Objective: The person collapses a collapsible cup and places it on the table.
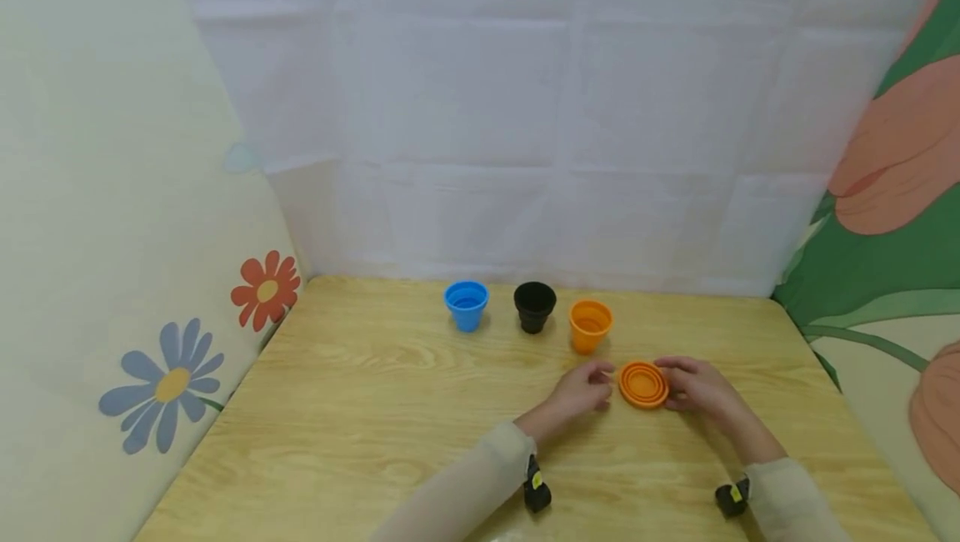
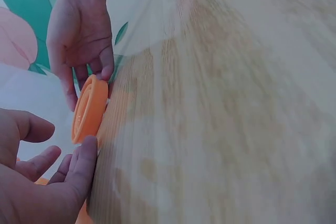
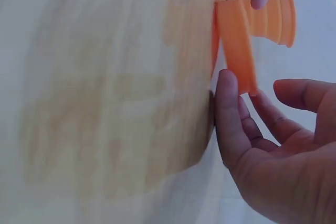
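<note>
A collapsed orange folding cup (image 1: 643,384) lies flat-folded between the two hands, its rings nested one inside another. On its left side is the left hand (image 1: 583,388), fingers loosely bent and thumb apart, with fingertips close to the rim in the left wrist view. The right hand (image 1: 697,388) touches the opposite rim with its fingertips. In the right wrist view, the thumb of that hand (image 3: 283,150) stands away from the folded cup (image 3: 236,45), which leans slightly off the tabletop. Neither hand grips it.
Behind the hands stand three expanded cups in a row: blue (image 1: 467,305), black (image 1: 535,307) and orange (image 1: 590,326). The wooden table (image 1: 337,409) meets a white cloth (image 1: 465,108) at the back. Flower-patterned panels (image 1: 172,383) flank both sides.
</note>
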Demonstrator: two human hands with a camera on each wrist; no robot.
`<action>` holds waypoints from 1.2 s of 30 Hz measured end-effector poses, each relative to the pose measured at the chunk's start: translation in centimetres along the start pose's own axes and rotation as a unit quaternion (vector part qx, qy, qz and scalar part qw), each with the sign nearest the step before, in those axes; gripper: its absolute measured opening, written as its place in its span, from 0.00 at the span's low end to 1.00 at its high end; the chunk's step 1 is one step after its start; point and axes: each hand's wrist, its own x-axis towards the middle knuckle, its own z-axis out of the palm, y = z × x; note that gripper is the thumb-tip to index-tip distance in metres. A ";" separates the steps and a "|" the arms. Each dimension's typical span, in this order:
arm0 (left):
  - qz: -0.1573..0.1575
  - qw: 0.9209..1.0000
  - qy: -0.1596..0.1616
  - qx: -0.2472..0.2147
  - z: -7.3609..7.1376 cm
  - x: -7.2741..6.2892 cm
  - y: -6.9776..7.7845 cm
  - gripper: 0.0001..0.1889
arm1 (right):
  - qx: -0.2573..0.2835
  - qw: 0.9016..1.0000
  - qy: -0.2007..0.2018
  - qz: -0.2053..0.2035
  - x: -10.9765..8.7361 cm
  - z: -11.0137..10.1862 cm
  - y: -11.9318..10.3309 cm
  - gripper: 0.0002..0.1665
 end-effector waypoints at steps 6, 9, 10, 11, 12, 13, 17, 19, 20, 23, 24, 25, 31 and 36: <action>0.033 0.998 0.002 0.059 -1.3 -0.9 0.1 0.19 | -0.033 0.999 0.013 -0.008 -0.2 -0.3 -0.5 0.26; 0.056 0.993 -0.003 0.104 -2.0 -1.5 0.1 0.19 | -0.050 0.998 0.021 -0.017 -0.3 -0.5 -0.8 0.25; 0.063 0.990 -0.003 0.127 -2.2 -1.7 0.1 0.19 | -0.059 0.998 0.025 -0.023 -0.2 -0.6 -1.0 0.25; 0.069 0.986 -0.004 0.149 -2.5 -1.9 0.1 0.19 | -0.068 0.997 0.029 -0.031 -0.2 -0.6 -1.1 0.25; 0.075 0.983 -0.005 0.169 -2.8 -2.1 0.1 0.20 | -0.073 0.996 0.031 -0.039 -0.2 -0.7 -1.3 0.24; 0.080 0.979 -0.007 0.189 -3.1 -2.3 0.1 0.20 | -0.079 0.995 0.031 -0.048 -0.1 -0.7 -1.5 0.25; 0.096 0.963 -0.019 0.253 -4.3 -3.0 0.6 0.22 | -0.079 0.994 0.028 -0.076 0.1 -0.4 -2.1 0.25; 0.115 0.954 -0.020 0.275 -4.9 -3.3 0.9 0.22 | -0.080 0.992 0.027 -0.094 0.3 -0.1 -2.3 0.25; 0.130 0.949 -0.017 0.288 -5.2 -3.4 1.1 0.22 | -0.080 0.991 0.031 -0.104 0.4 0.2 -2.5 0.25; 0.185 0.923 0.002 0.338 -5.9 -3.5 1.9 0.22 | -0.090 0.985 0.047 -0.140 1.0 0.8 -2.9 0.23; 0.200 0.915 0.009 0.351 -6.1 -3.5 2.2 0.21 | -0.098 0.982 0.054 -0.152 1.1 1.0 -3.0 0.23; 0.213 0.905 0.017 0.367 -6.3 -3.4 2.4 0.22 | -0.106 0.979 0.062 -0.164 1.3 1.2 -3.1 0.22; 0.281 0.864 0.052 0.414 -7.4 -2.1 3.0 0.22 | -0.164 0.952 0.096 -0.241 2.3 2.1 -3.5 0.22; 0.308 0.833 0.061 0.456 -7.5 -0.6 2.9 0.24 | -0.158 0.947 0.088 -0.264 3.0 2.9 -3.6 0.23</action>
